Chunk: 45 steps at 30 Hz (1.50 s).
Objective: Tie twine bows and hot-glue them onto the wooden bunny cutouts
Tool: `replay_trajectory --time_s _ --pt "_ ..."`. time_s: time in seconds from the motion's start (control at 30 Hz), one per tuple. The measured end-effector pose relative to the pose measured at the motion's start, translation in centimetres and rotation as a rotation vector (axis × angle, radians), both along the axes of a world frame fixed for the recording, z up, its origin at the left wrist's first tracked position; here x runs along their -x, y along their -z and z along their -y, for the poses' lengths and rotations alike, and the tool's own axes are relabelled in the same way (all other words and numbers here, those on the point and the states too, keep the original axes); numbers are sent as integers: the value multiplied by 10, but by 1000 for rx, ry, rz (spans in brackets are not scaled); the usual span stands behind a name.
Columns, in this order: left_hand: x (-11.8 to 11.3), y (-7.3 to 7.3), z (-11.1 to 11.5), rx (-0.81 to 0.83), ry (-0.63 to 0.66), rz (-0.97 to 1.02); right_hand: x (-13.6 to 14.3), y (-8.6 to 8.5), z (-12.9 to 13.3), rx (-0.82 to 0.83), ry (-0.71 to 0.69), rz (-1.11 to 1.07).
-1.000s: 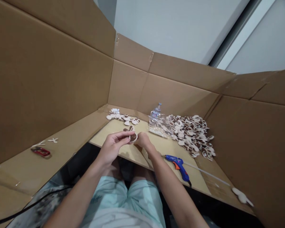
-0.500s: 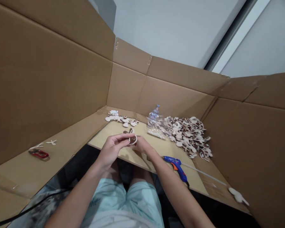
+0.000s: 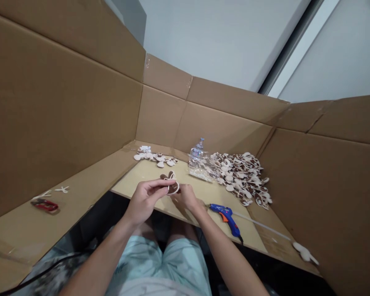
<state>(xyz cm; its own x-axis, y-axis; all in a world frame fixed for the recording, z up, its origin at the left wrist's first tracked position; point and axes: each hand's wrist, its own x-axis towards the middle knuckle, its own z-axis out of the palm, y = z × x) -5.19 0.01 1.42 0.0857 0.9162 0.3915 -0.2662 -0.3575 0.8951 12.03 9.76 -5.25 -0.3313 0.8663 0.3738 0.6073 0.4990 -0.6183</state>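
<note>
Left hand (image 3: pixel 144 198) and right hand (image 3: pixel 187 196) raised, fingertips pinching brown piece (image 3: pixel 172 188)

Both hands, the left hand (image 3: pixel 144 198) and right hand (image 3: pixel 187 196), are meeting on a small piece (image 3: pixel 172 187) over the board (image 3: pixel 135 181). Behind the grip, a row of pieces (image 3: pixel 156 156) is lying to the left, a bag (image 3: pixel 200 166) and a pile (image 3: pixel 243 176) to the right. The glue gun (image 3: pixel 226 216) is lying right of the grip, the cutter (image 3: pixel 45 204) far left.
</note>
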Motion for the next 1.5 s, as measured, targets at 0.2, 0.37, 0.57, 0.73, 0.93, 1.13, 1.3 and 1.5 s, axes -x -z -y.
replay_trajectory --time_s 0.2,0.37,0.57,0.73,0.93,1.13,1.3,1.5 --pt "-3 -7 9 -34 -65 -46 -11 -22 39 -44 27 -418" --pt "-8 -12 15 -57 -79 -84 -13 -51 89 -114 37 -738" --pt "-13 -12 21 -128 -112 -171 -6 -66 126 -181 34 -815" --pt "-13 -9 23 -183 -130 -279 -2 -61 127 -310 -7 -750" --pt "-14 -6 23 -207 -130 -313 -2 -57 122 -411 -5 -699" --pt "-14 -7 25 -196 -113 -332 -2 -56 123 -419 39 -692" --pt "-15 -6 25 -177 -93 -329 -2 -55 123 -381 74 -687" --pt "-15 -6 25 -161 -61 -305 -2 -61 125 -275 70 -753"
